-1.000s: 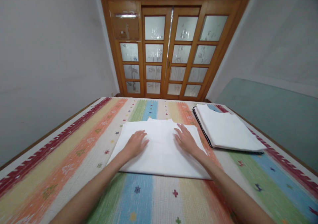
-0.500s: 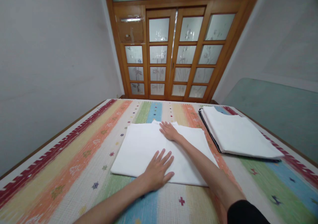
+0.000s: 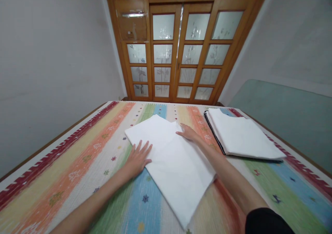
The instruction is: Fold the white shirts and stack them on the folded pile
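A folded white T-shirt (image 3: 176,168) lies turned at a slant on the patterned cover, one corner pointing towards me. Flat on its left edge rests my left hand (image 3: 137,159), fingers spread. My right hand (image 3: 188,133) touches the far right edge near a small raised fold, its thumb and fingers apart. Whether any fabric is pinched there is hard to see. Off to the right is a stack of folded shirts (image 3: 246,133), white on top with a dark layer beneath.
The striped, colourful cover (image 3: 103,151) spreads over the whole surface. A pale green panel (image 3: 282,113) stands along the right side. Wooden doors (image 3: 178,54) with frosted panes close off the far end, between plain walls.
The white T-shirt has turned clockwise from lying square to a slant. My left hand has moved left to its edge, and my right hand slightly right. The view has shifted a little.
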A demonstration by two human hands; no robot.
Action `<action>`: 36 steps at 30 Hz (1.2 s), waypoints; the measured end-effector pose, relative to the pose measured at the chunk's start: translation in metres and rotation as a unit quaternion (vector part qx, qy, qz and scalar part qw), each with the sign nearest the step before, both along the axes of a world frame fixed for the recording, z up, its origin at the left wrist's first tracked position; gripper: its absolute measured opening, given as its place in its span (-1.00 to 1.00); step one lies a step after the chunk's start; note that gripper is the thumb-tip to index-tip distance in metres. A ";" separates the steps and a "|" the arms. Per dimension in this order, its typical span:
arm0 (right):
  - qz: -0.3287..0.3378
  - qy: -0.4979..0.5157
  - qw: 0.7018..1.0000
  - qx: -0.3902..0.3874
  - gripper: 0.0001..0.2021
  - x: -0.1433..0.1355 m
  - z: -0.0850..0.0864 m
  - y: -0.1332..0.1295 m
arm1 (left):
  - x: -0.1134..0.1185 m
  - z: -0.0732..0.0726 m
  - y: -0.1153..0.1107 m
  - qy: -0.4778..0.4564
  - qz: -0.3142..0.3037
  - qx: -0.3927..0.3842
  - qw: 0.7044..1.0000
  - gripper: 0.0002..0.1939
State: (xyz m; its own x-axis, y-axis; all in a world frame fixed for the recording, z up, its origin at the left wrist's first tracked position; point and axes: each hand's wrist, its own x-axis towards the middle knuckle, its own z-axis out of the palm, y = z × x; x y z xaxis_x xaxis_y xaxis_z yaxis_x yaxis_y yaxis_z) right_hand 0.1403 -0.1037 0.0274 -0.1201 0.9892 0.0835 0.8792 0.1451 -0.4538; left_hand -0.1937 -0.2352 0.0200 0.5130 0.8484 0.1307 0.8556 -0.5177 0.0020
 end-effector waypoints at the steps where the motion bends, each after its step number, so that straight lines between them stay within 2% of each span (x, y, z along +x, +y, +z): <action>1: -0.006 0.042 0.999 0.002 -0.25 0.006 0.000 -0.006 | -0.008 0.001 0.009 -0.002 0.024 0.004 1.000 -0.40; 5: -0.037 0.185 0.982 -0.001 -0.16 0.018 0.000 -0.029 | -0.026 0.008 0.047 -0.059 0.119 0.024 0.991 -0.40; 8: -0.107 0.308 0.945 -0.037 -0.13 0.022 0.000 -0.042 | -0.028 0.012 0.073 -0.163 0.190 0.013 0.968 -0.40; 11: -0.137 0.385 0.910 -0.071 -0.16 0.023 0.002 -0.050 | -0.026 0.014 0.090 -0.309 0.266 -0.035 0.913 -0.38; 14: -0.095 0.453 0.879 -0.112 -0.19 0.018 0.006 -0.052 | -0.026 0.017 0.096 -0.448 0.322 -0.114 0.826 -0.36; 17: -0.038 0.474 0.870 -0.133 -0.29 0.008 0.009 -0.048 | -0.029 0.022 0.094 -0.534 0.310 -0.217 0.756 -0.32; 20: -0.015 0.455 0.873 -0.177 -0.45 0.000 0.012 -0.046 | -0.032 0.026 0.086 -0.575 0.239 -0.303 0.721 -0.18; 22: -0.018 0.456 0.865 -0.211 -0.50 -0.002 0.013 -0.046 | -0.034 0.027 0.082 -0.584 0.201 -0.317 0.720 -0.15; 25: -0.033 0.491 0.842 -0.220 -0.46 -0.003 0.015 -0.050 | -0.035 0.025 0.078 -0.596 0.166 -0.287 0.732 -0.28; 29: -0.036 0.529 0.824 -0.198 -0.46 0.000 0.019 -0.056 | -0.036 0.028 0.076 -0.637 0.149 -0.275 0.704 -0.28; 32: -0.026 0.514 0.837 -0.186 -0.45 0.006 0.027 -0.060 | -0.037 0.038 0.073 -0.647 0.143 -0.278 0.695 -0.23; 36: 0.026 0.475 0.865 -0.160 -0.41 0.015 0.044 -0.067 | -0.039 0.058 0.065 -0.624 0.127 -0.246 0.730 -0.23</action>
